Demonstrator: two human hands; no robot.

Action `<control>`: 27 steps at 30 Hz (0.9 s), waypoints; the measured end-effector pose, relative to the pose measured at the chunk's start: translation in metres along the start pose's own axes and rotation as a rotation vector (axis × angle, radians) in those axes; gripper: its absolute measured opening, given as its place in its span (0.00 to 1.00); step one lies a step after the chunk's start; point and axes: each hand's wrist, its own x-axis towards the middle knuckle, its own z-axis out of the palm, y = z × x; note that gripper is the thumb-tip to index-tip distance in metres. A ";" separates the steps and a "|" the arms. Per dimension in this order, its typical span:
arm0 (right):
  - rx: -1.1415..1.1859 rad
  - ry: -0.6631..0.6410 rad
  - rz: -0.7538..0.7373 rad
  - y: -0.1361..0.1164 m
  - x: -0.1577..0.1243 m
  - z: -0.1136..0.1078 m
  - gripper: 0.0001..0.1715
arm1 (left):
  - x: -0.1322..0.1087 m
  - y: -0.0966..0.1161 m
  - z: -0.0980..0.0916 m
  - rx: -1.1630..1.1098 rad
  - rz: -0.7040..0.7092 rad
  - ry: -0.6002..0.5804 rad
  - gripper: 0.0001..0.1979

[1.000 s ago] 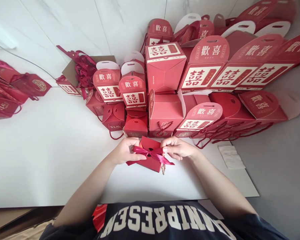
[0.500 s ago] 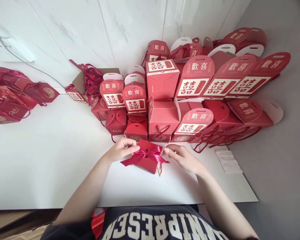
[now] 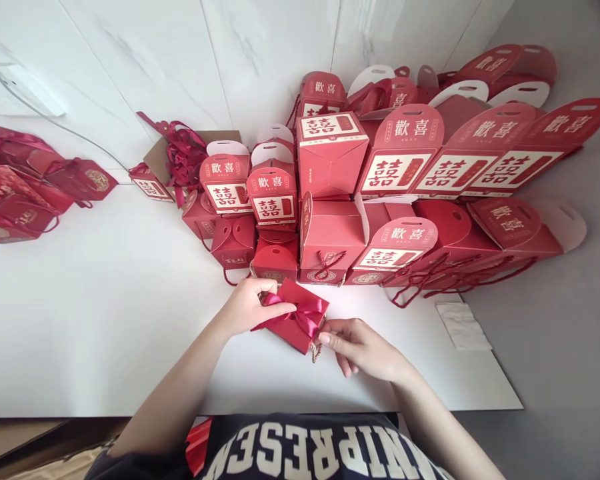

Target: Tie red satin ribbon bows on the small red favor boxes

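A small red gift box (image 3: 294,324) lies on the white table (image 3: 105,320) in front of me, tied with a magenta ribbon bow (image 3: 300,312). My left hand (image 3: 247,307) is closed on the box's left end, fingers pinched at the ribbon loop. My right hand (image 3: 360,347) is at the box's lower right corner. Its fingertips pinch the ribbon tail beside the box's rope handle (image 3: 316,351).
A stack of red gift boxes (image 3: 330,200) with white labels lines the wall behind. Loose magenta ribbons (image 3: 183,153) lie on brown cardboard at the back left. More red boxes (image 3: 20,187) sit at the far left. A white paper (image 3: 463,325) lies on the right.
My right hand has dropped from the bow's right loop to the box's lower right corner. The box has turned slightly and the bow's right tail is drawn in. The camera view shifted a little.
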 end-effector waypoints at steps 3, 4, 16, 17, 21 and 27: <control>0.040 0.008 0.049 0.008 0.004 0.002 0.27 | 0.001 -0.002 0.000 -0.018 0.001 -0.018 0.27; 0.069 0.007 0.040 0.009 0.005 0.003 0.26 | 0.001 -0.003 0.000 -0.023 -0.001 -0.018 0.27; 0.058 -0.007 -0.086 0.003 -0.007 0.000 0.21 | 0.001 -0.003 0.007 -0.089 -0.041 0.002 0.29; 0.045 -0.013 -0.075 0.004 -0.007 0.000 0.22 | 0.001 -0.003 0.007 -0.089 -0.047 -0.006 0.28; -0.028 -0.061 0.012 0.015 -0.008 -0.004 0.21 | 0.002 -0.002 0.004 -0.066 -0.030 -0.031 0.27; -0.417 -0.100 0.086 -0.004 -0.024 -0.040 0.13 | -0.010 0.009 -0.013 -0.009 0.025 -0.137 0.22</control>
